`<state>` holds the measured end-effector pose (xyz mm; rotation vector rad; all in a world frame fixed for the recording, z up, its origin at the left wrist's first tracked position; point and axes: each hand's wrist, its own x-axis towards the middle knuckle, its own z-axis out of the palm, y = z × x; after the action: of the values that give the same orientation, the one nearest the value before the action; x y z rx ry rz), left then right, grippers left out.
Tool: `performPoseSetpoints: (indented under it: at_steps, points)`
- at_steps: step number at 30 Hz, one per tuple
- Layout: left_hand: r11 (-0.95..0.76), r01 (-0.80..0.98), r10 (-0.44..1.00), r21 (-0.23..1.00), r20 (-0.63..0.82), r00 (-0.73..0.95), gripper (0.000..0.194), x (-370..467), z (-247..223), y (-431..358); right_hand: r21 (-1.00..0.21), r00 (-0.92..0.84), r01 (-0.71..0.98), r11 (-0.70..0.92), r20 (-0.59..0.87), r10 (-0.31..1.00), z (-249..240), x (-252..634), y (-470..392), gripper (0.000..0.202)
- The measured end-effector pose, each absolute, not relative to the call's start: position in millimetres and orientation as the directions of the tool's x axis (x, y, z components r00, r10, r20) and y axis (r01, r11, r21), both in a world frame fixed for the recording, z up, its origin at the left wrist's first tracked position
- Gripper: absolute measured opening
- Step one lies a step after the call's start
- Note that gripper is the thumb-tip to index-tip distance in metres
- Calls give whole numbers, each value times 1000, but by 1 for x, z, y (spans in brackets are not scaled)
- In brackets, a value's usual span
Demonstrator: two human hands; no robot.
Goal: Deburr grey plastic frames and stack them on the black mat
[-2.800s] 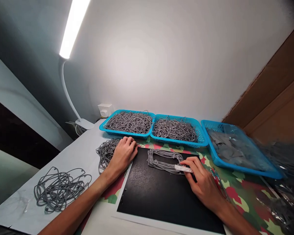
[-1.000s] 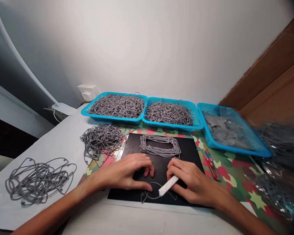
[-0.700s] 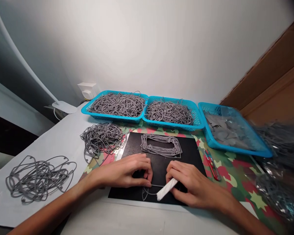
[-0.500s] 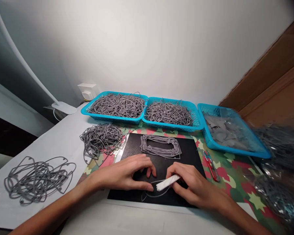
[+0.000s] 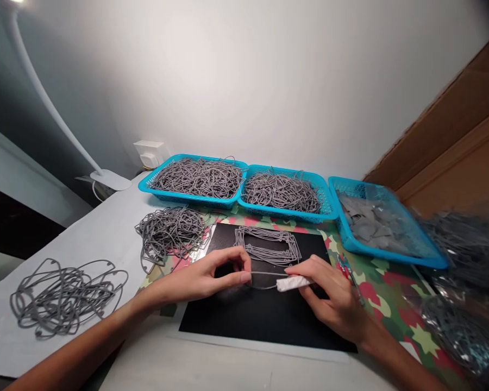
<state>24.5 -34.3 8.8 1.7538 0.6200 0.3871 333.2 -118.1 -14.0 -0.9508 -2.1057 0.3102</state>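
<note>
My left hand (image 5: 218, 271) pinches the left end of a thin grey rubber gasket (image 5: 264, 273) between thumb and fingers, raised over a black mat (image 5: 264, 320). My right hand (image 5: 330, 293) grips a white folded wad, like tissue or cloth (image 5: 289, 283), close to the gasket's right end. Whether the right fingers hold the gasket too, I cannot tell. Just beyond both hands, a stack of grey rectangular gaskets (image 5: 264, 234) lies on the mat.
Two blue baskets (image 5: 187, 200) full of grey gaskets stand along the wall. A third basket (image 5: 391, 251) holds grey pieces in clear plastic. Loose gasket heaps (image 5: 171, 231) lie left; red-handled pliers (image 5: 346, 266) and plastic bags (image 5: 460, 331) lie right. A lamp (image 5: 61, 119) rises left.
My left hand has closed on the gasket's left end. The gasket has come up off the mat and away from me, and the white wad has moved right with my right hand.
</note>
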Motion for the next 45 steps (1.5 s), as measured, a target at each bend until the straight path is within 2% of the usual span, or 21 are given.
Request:
performPoseSetpoints:
  at_steps: [3, 8, 15, 19, 21, 24, 27, 30, 34, 39, 42, 45]
  points:
    - [-227, 204, 603, 952, -27, 797, 26, 22, 13, -32, -510, -496, 488, 708, 506, 706, -12, 333, -121, 27]
    - [-205, 273, 432, 940, -163, 887, 35, 16, 16, -30, -609, -551, 456, 649, 380, 743, -11, 332, -121, 23]
    - [-411, 393, 521, 823, -141, 842, 39, 16, 6, -26, -585, -453, 661, 469, 186, 872, -13, 331, -117, 16]
    - [-461, 430, 526, 776, -152, 837, 40, 17, 4, -27, -541, -494, 692, 477, 127, 860, -12, 325, -120, 8]
    - [-479, 440, 545, 760, -136, 827, 38, 19, 3, -30, -524, -522, 688, 502, 122, 844, -12, 322, -121, 11]
    - [-510, 416, 558, 753, -78, 826, 36, 23, -1, -33, -519, -530, 655, 549, 201, 824, -14, 321, -122, 16]
    - [-527, 343, 521, 778, -22, 853, 29, 26, -5, -36, -519, -461, 622, 587, 364, 810, -19, 323, -124, 17]
    - [-470, 268, 470, 841, -18, 882, 21, 28, -3, -38, -493, -391, 609, 621, 496, 776, -22, 327, -124, 18]
    - [-347, 249, 468, 904, -64, 882, 26, 24, 5, -37, -449, -368, 620, 644, 558, 744, -21, 334, -123, 25]
    - [-265, 272, 509, 925, -106, 854, 31, 18, 10, -31, -438, -340, 604, 666, 614, 712, -18, 337, -123, 26]
    - [-288, 227, 565, 930, -27, 824, 26, 15, 14, -29, -412, -308, 602, 684, 671, 675, -17, 337, -124, 29]
    - [-392, 176, 623, 903, 120, 773, 20, 10, 21, -28, -347, -311, 609, 713, 723, 617, -14, 338, -127, 30]
